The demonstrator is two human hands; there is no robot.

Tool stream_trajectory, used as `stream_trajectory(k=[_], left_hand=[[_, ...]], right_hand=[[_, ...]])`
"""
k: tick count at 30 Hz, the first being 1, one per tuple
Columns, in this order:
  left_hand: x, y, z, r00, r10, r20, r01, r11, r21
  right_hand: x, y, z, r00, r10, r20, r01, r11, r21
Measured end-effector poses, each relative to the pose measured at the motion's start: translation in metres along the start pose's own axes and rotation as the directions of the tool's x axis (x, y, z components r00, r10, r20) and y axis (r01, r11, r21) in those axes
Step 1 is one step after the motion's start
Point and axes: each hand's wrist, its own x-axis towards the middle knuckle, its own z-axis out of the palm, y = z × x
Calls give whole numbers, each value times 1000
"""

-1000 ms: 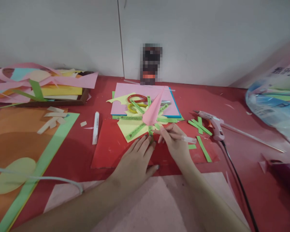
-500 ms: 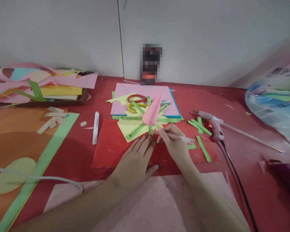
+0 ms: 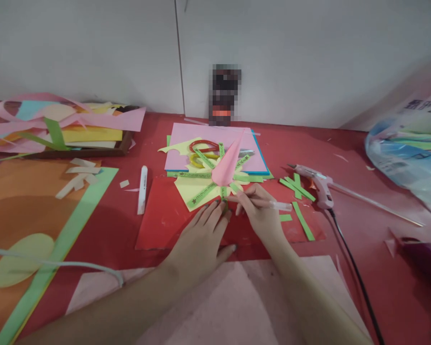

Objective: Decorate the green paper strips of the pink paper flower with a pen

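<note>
My right hand (image 3: 261, 211) is closed around a pen (image 3: 269, 204) whose tip meets a green paper strip (image 3: 223, 192) below the pink paper cone (image 3: 227, 165). Flat, with fingers stretched out, my left hand (image 3: 203, 232) presses on the red board (image 3: 158, 220) and its fingertips touch the lower end of that strip. Several green strips with dark markings and stars fan out from the cone over pale yellow paper (image 3: 183, 194). Behind the cone lie scissors (image 3: 203, 145) with red and yellow handles, partly hidden by the strips.
A white marker (image 3: 142, 190) lies to the left. Loose green strips (image 3: 302, 221) and a pink glue gun (image 3: 318, 184) with a black cord are at right. A tray (image 3: 124, 143) of paper scraps stands back left, a plastic bag (image 3: 398, 148) far right.
The pen in my right hand has shifted slightly right and down, leaving more dark marking visible on the strip. My left hand stays in place.
</note>
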Motion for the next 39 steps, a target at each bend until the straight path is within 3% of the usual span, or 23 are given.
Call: stream_trajectory(k=[9,19,39], left_hand=[[-1,0,0,1000,5,-15,-5,1000,11],[-3,7,-3,994,28,-103,-22,998,55],[-1,7,-7,998,42,-52,-41,999,36]], right_hand=[[1,2,0,1000,14,-14,-13,998,68],[0,-1,-1,998,22,-50,-17,995,94],[0,1,1,999,40,-4,-39,998,57]])
